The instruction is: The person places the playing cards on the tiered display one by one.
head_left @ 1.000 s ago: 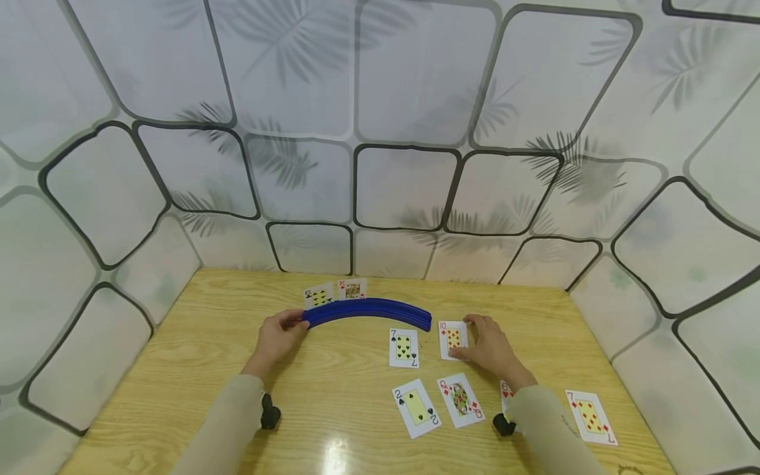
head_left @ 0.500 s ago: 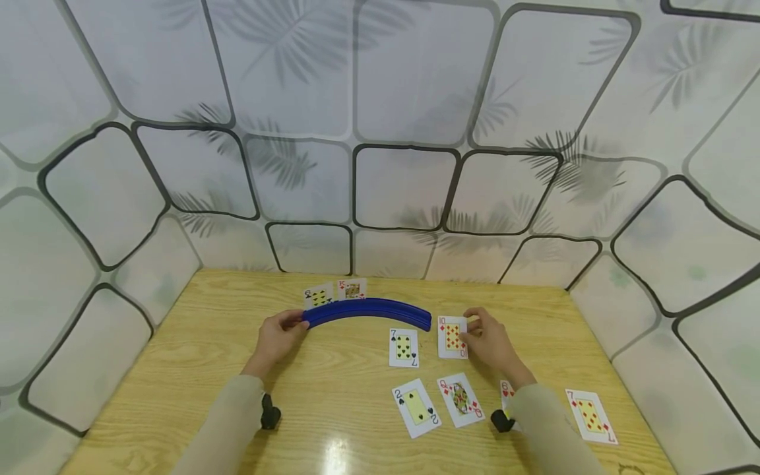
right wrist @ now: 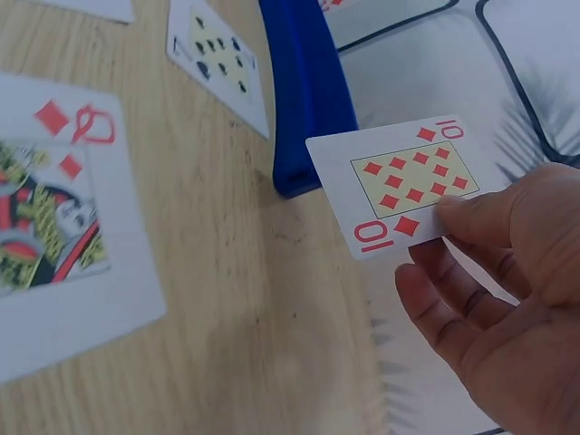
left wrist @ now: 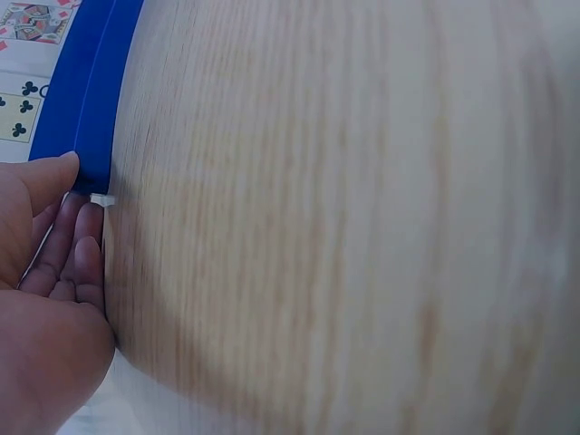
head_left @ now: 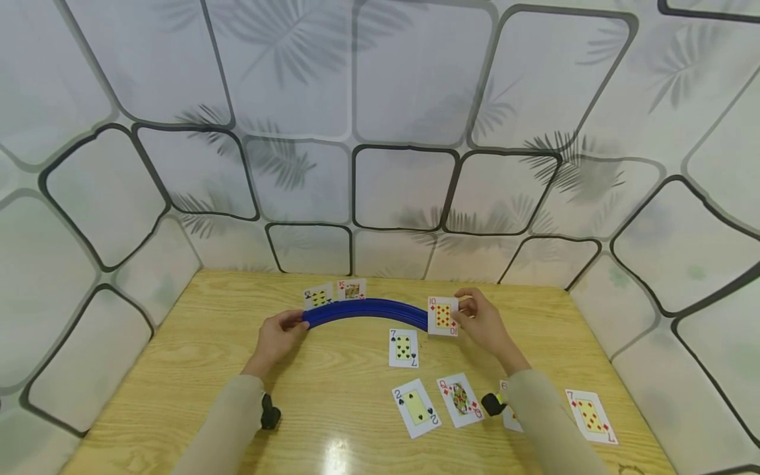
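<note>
1. Head view: our right hand [head_left: 483, 323] pinches the white ten of diamonds playing card [head_left: 443, 316] by its right edge, thumb on the printed face and fingers behind. The card appears lifted off the pale yellow wood-grain table [head_left: 338, 366].

2. We see that card overlap the right end of the curved blue card holder [head_left: 368, 307] in this view; whether they touch, we cannot tell.

3. Our left hand [head_left: 280, 340] grips the holder's left end, the thumb lying over it, which seems meant to steady it.

4. Just behind the left half of the holder we find a white club card [head_left: 318, 296], tilted, and a white king of diamonds card [head_left: 352, 289]. Their lower edges are hidden, so we judge that they stand in it.

5. Nearer to us lie a white seven of spades card [head_left: 404, 348], a white two of spades card [head_left: 416, 408], a white queen of diamonds card [head_left: 460, 400] and, at the right, a white seven of diamonds card [head_left: 591, 415].

6. We take the step in hand to be bringing the ten to the holder. The next move seems to call for lining its lower edge up with the groove, while we keep the left end firm.
</note>
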The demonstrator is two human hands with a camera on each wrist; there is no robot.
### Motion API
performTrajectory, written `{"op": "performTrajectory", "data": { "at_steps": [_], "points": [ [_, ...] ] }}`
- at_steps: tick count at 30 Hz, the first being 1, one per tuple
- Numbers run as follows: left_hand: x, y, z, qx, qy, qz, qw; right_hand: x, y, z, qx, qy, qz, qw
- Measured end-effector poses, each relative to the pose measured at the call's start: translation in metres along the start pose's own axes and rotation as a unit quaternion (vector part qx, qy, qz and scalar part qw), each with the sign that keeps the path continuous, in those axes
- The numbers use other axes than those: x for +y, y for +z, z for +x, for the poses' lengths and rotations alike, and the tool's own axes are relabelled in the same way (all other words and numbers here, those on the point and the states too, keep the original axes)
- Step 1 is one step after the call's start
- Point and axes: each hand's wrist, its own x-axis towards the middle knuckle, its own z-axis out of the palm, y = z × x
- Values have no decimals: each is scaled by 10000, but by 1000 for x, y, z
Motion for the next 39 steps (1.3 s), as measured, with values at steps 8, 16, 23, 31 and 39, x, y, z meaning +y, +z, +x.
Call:
{"op": "performTrajectory", "data": {
  "at_steps": [8, 16, 23, 31, 39],
  "points": [
    [1, 0, -1, -6, -10, 46, 10000, -10, 11, 12, -2, -129, 99, 9999],
    [2, 0, -1, 3, 82, 50, 10000, -16, 23, 21, 16, -186, 271, 9995],
    [1, 0, -1, 0, 71, 69, 10000, -23, 30, 27, 66, -62, 331, 9994],
    [1, 0, -2, -20, 5, 44, 10000, -30, 41, 33, 161, -186, 316, 9992],
    [1, 0, 0, 46, 21, 72, 10000, -38, 54, 40, 328, -368, 270, 9984]
  ]
}}
